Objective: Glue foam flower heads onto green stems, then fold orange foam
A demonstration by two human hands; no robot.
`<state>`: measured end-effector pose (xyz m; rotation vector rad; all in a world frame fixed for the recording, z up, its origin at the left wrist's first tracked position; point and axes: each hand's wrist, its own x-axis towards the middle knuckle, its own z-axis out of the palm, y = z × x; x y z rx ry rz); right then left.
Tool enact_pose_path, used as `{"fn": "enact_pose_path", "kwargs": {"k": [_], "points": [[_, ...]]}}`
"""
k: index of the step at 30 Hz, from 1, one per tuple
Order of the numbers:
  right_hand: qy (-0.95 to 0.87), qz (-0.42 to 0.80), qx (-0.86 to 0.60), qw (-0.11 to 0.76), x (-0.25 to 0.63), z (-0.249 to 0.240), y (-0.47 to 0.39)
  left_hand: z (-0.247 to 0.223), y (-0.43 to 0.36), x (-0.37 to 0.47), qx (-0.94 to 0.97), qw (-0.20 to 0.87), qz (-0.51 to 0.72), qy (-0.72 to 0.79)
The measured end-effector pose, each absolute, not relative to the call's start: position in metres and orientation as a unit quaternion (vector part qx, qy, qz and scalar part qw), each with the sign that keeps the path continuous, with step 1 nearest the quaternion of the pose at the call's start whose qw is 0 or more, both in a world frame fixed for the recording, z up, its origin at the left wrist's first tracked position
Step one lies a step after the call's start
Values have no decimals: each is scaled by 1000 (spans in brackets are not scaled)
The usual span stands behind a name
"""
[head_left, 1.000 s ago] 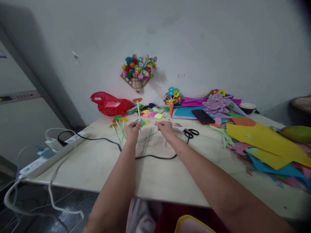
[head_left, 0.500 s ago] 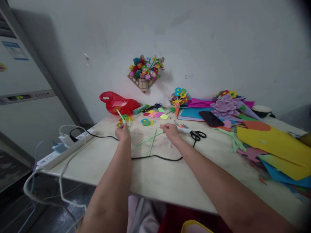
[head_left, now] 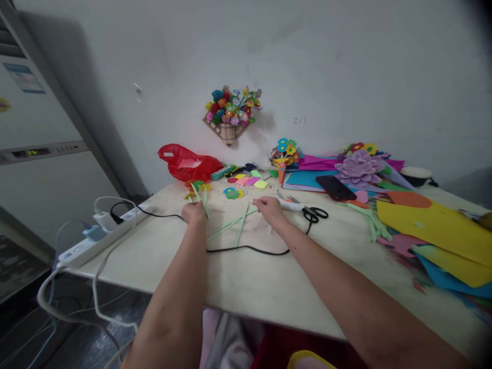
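My left hand (head_left: 193, 211) is closed low over the table, with thin light-green strips (head_left: 197, 193) rising just beyond its knuckles. One strip appears to be in its fingers, though the grip itself is hidden. The fingertips of my right hand (head_left: 268, 207) are pinched together; whatever they hold is too small to make out. Between the hands two more green strips (head_left: 241, 225) lie crossed on the table, one ending just under the right fingertips. Beside the right hand are a white tool (head_left: 291, 205), which looks like a glue gun, and black-handled scissors (head_left: 317, 213).
A black cable (head_left: 253, 249) crosses the table in front of the hands. Behind them lie flower cutouts (head_left: 232, 193), coloured pieces (head_left: 252, 181) and a red bag (head_left: 188, 165). A phone (head_left: 335, 188) and coloured sheets (head_left: 434, 220) are at right, a power strip (head_left: 103, 237) at left.
My left hand has tipped down, and the green strip that stuck up to the left is now lower, among the other strips. My right hand stays almost where it was.
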<state>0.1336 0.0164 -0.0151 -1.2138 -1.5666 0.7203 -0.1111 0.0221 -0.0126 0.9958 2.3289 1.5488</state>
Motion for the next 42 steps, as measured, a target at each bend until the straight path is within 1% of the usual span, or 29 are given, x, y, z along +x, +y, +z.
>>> {"fn": "enact_pose_path", "kwargs": {"k": [2,5,9,11,15,17,24,28,33,35,38,42], "points": [[-646,294,-500,496,133,-15,17,-8,17,-104,283,73,494,819],[-641,298,-502,498,133,-15,17,1,9,-89,277,45,494,823],[-640,319,-496,492,132,-13,15,9,3,-71,279,-44,494,822],[-641,320,-496,491,132,-13,15,9,2,-66,293,-70,498,813],[-634,317,-508,489,132,-12,16,6,4,-66,307,-8,495,813],[-633,319,-507,491,133,-11,16,6,5,-67,304,-3,492,816],[-626,337,-485,509,136,-9,14,8,1,-60,326,-135,472,808],[-614,345,-467,535,134,-10,15,8,3,-44,444,-205,468,736],[-557,421,-443,563,130,-8,17,13,7,-10,619,-167,387,662],[-544,431,-436,573,131,-8,18,14,8,3,658,-142,347,653],[-536,431,-428,587,133,-8,21,15,10,20,669,-116,320,661],[-525,429,-435,593,136,-8,24,13,13,35,630,-39,301,715]]}}
